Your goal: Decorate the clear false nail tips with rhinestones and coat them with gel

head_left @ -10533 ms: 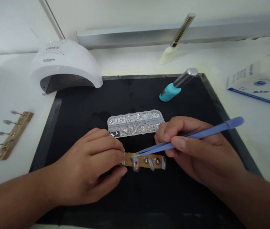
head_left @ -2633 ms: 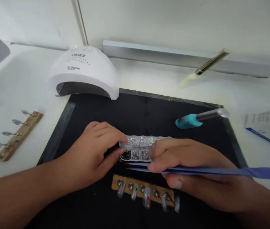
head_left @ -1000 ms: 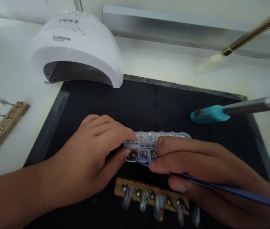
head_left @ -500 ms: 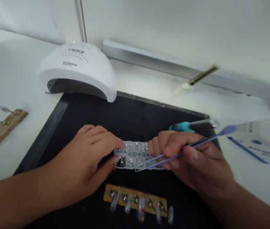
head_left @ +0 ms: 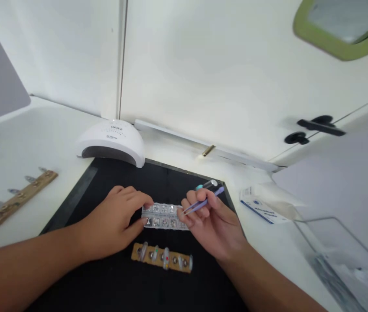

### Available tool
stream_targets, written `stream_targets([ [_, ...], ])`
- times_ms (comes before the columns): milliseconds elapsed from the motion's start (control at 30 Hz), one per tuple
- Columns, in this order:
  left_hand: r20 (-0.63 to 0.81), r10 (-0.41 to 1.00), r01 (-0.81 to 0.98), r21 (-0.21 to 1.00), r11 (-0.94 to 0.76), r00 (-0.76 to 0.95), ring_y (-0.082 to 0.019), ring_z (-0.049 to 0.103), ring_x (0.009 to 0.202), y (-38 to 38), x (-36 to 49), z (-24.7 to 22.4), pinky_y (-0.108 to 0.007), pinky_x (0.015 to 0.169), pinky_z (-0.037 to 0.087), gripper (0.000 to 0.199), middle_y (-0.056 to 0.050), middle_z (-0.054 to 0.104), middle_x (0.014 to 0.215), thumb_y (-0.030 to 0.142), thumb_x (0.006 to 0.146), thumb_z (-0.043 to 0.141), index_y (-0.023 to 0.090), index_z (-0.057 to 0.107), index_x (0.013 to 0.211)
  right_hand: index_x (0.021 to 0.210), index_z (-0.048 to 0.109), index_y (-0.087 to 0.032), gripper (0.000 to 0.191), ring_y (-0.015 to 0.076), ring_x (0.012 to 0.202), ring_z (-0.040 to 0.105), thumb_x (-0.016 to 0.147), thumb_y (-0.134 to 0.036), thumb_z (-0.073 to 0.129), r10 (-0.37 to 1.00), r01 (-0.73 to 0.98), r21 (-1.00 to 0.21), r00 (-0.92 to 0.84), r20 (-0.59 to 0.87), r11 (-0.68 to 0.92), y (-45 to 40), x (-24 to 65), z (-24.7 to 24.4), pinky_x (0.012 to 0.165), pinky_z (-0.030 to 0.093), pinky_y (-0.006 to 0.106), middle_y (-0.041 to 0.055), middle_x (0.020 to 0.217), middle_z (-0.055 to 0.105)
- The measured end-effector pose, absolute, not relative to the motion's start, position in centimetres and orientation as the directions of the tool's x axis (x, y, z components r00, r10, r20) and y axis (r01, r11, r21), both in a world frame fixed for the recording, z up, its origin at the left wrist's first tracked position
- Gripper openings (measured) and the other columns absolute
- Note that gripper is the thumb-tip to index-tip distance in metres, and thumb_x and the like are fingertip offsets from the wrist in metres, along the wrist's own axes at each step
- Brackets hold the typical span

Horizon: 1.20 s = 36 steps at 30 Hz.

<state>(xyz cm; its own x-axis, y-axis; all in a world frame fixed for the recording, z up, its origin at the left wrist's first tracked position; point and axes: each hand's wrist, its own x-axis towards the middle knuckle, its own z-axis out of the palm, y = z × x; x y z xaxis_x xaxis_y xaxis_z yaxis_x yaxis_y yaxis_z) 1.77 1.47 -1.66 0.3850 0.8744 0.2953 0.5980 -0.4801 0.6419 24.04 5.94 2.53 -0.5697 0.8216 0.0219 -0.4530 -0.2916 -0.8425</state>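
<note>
Case (head_left: 164,216) (clear, 2 rows of compartments, tiny gems in them) lies flat mid-mat, far side of near rack. Compartment at its near L corner looks darker than the rest. R end is partly hidden behind R hand.

L hand (head_left: 120,221) at case's L end: thumb at near L corner, index on far L part, pinching that end btwn them; other fingers curled.

R hand (head_left: 208,221) at case's R end, palm turned partly up, pinching tweezers (head_left: 203,203) (purple) btwn thumb & fingers. Tweezers slant, blunt end up to far R, tips to near L by the curled fingers. Tips look slightly apart; too small to tell if anything's btwn them.

Near rack (head_left: 153,256) (wood strip, 5 nail tips on metal studs) on mat, near side of case, apart from both hands. 2nd tip from L has a green dot; 3rd has red + yellow ones.

All that's on black mat (head_left: 105,281). Teal bottle (head_left: 210,184), silver cap, just beyond R hand, partly hidden.

Lamp (head_left: 112,138), white, at mat's far L corner. L rack (head_left: 19,199), also w/ tips, on white table L of mat. Gold-capped bottle (head_left: 208,151) beyond mat, far side. Pads box (head_left: 258,206), white/blue, on table R of mat. Wire basket (head_left: 340,221) at near R, contents blurry. Black handle (head_left: 320,125) far R, below green frame (head_left: 343,50).
</note>
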Motion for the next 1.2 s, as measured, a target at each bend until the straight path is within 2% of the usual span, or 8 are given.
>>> stream_targets([
  [167, 0.505, 0.776, 0.500, 0.594, -0.630, 0.378, -0.021, 0.057, 0.097, 0.6, 1.1, -1.3, -0.039, 0.086, 0.040, 0.025, -0.003, 0.064, 0.104, 0.013, 0.088, 0.054, 0.021, 0.054, 0.111, 0.079, 0.073, -0.024, 0.020, 0.0098, 0.052, 0.030, 0.089, -0.040, 0.064, 0.853, -0.430, -0.881, -0.517, 0.062, -0.197, 2.8, 24.7, 3.0, 0.053, 0.036, 0.024, -0.0058, 0.058, 0.031],
  [300, 0.621, 0.688, 0.405, 0.558, -0.724, 0.376, -0.018, 0.056, 0.100, -0.9, 1.1, -0.4, -0.036, 0.089, 0.041, 0.022, -0.004, 0.062, 0.106, 0.012, 0.090, 0.055, 0.019, 0.054, 0.111, 0.082, 0.075, -0.024, 0.019, 0.0112, 0.055, 0.040, 0.087, -0.040, 0.068, 0.878, -0.386, -0.920, -0.462, 0.126, -0.071, 1.2, 25.5, 2.3, 0.056, 0.038, 0.026, -0.0038, 0.057, 0.041],
  [467, 0.614, 0.654, 0.360, 0.547, -0.756, 0.441, -0.019, 0.058, 0.097, -1.5, 1.2, 0.2, -0.036, 0.087, 0.042, 0.022, -0.005, 0.065, 0.102, 0.014, 0.087, 0.061, 0.018, 0.056, 0.107, 0.086, 0.078, -0.022, 0.017, 0.0144, 0.063, 0.049, 0.086, -0.038, 0.071, 0.862, -0.292, -0.950, -0.446, 0.239, 0.113, 1.3, 26.1, 0.9, 0.060, 0.039, 0.029, 0.0012, 0.064, 0.057],
  [633, 0.541, 0.635, 0.362, 0.531, -0.766, 0.551, -0.020, 0.059, 0.095, -0.8, 1.0, -0.1, -0.039, 0.088, 0.041, 0.016, -0.004, 0.067, 0.099, 0.015, 0.086, 0.062, 0.019, 0.058, 0.101, 0.091, 0.079, -0.021, 0.018, 0.0167, 0.066, 0.052, 0.087, -0.036, 0.070, 0.814, -0.176, -0.963, -0.517, 0.265, 0.203, 1.7, 26.2, 0.4, 0.061, 0.039, 0.032, 0.0015, 0.062, 0.058],
  [800, 0.474, 0.675, 0.411, 0.548, -0.728, 0.565, -0.019, 0.057, 0.092, -0.6, 1.1, -0.5, -0.039, 0.086, 0.040, 0.015, -0.002, 0.066, 0.094, 0.014, 0.084, 0.064, 0.019, 0.057, 0.096, 0.095, 0.077, -0.024, 0.021, 0.0185, 0.070, 0.052, 0.093, -0.037, 0.061, 0.742, -0.055, -0.915, -0.567, 0.358, 0.399, 1.9, 26.0, 0.5, 0.068, 0.041, 0.035, 0.0015, 0.062, 0.059],
  [900, 0.459, 0.675, 0.413, 0.548, -0.727, 0.578, -0.018, 0.057, 0.087, -0.6, 1.3, -0.4, -0.037, 0.084, 0.040, 0.013, -0.001, 0.065, 0.089, 0.013, 0.085, 0.064, 0.020, 0.056, 0.092, 0.097, 0.077, -0.024, 0.021, 0.0183, 0.070, 0.052, 0.095, -0.035, 0.059, 0.740, -0.066, -0.917, -0.570, 0.358, 0.393, 2.0, 25.9, 0.5, 0.069, 0.042, 0.036, 0.0012, 0.061, 0.059],
  [1067, 0.461, 0.667, 0.407, 0.545, -0.733, 0.586, -0.016, 0.057, 0.087, -0.8, 1.7, -0.3, -0.037, 0.083, 0.039, 0.017, 0.000, 0.064, 0.091, 0.010, 0.087, 0.061, 0.022, 0.058, 0.099, 0.097, 0.077, -0.024, 0.021, 0.0184, 0.071, 0.051, 0.095, -0.035, 0.059, 0.761, -0.089, -0.947, -0.575, 0.302, 0.309, 2.0, 26.0, 0.3, 0.067, 0.042, 0.035, 0.0017, 0.061, 0.058],
  [1200, 0.469, 0.674, 0.430, 0.529, -0.732, 0.571, -0.016, 0.057, 0.086, -1.0, 1.9, -0.3, -0.037, 0.083, 0.039, 0.018, 0.000, 0.064, 0.089, 0.008, 0.087, 0.062, 0.022, 0.059, 0.098, 0.098, 0.077, -0.023, 0.021, 0.0175, 0.071, 0.052, 0.095, -0.036, 0.060, 0.778, -0.122, -0.963, -0.569, 0.267, 0.241, 1.9, 26.2, 0.0, 0.065, 0.043, 0.033, 0.0017, 0.063, 0.057],
])
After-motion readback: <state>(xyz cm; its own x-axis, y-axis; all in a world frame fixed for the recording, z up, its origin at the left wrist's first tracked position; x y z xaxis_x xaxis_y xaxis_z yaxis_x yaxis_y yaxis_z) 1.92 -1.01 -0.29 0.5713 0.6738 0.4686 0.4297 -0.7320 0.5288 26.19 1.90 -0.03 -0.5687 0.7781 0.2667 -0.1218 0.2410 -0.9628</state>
